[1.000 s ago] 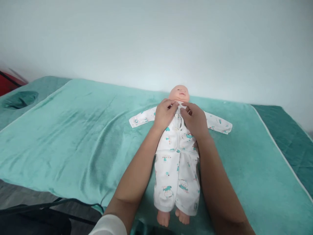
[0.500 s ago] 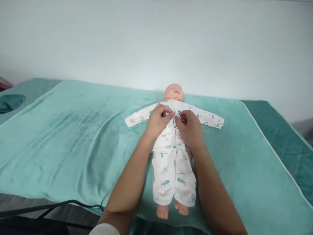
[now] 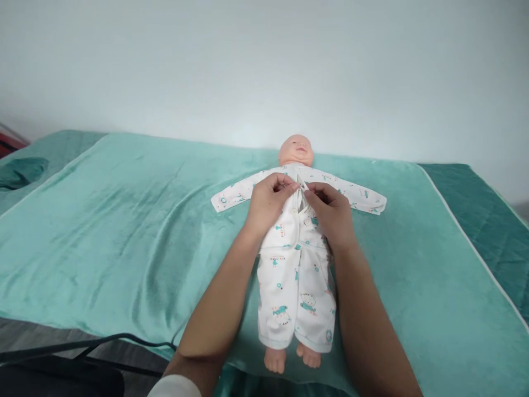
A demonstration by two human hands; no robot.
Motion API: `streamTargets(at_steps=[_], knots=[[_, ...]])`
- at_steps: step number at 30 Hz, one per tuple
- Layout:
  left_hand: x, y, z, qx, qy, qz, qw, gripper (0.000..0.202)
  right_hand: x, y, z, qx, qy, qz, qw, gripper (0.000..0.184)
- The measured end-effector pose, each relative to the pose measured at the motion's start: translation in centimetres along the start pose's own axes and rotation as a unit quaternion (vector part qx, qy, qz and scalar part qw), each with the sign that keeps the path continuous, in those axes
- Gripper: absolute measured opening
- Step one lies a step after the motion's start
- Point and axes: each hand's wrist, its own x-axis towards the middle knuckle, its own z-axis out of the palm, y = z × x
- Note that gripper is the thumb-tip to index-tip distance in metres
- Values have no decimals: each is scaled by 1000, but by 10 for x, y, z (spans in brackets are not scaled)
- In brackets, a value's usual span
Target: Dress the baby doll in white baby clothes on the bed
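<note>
Centre frame, our left hand (image 3: 270,202) and right hand (image 3: 334,215), each with a pinch of shirt (image 3: 279,234) on the doll (image 3: 296,150).

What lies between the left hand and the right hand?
In the head view, the front of the white printed top lies between left hand and right hand, its edges parted at the chest.

The doll (image 3: 285,242) lies on the sheet (image 3: 111,231), wall (image 3: 264,71) behind, what seems a strap (image 3: 95,342) front-left.

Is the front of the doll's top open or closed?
Partly open: a gap shows at the chest of the top, between the left hand and right hand.
</note>
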Motion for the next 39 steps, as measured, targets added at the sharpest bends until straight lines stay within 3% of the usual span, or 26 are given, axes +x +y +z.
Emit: streamTargets(at_steps=[6,12,18,29,39], knots=[[-3,4,8,-33,14,-19,999,10,1,3,-2,66,-10,2,998,24],[0,-5,1,-52,-16,-8,998,12,1,4,-3,20,-22,-7,1000,26],[1,-7,2,-50,-9,-8,999,12,0,1,-3,11,-38,-1,999,28],[-2,-5,8,-19,-18,-6,1000,20,-2,-9,1,-160,-44,-60,984,24],[-1,-1,5,-61,-21,-35,997,15,-5,-12,1,-192,-53,-86,976,33]])
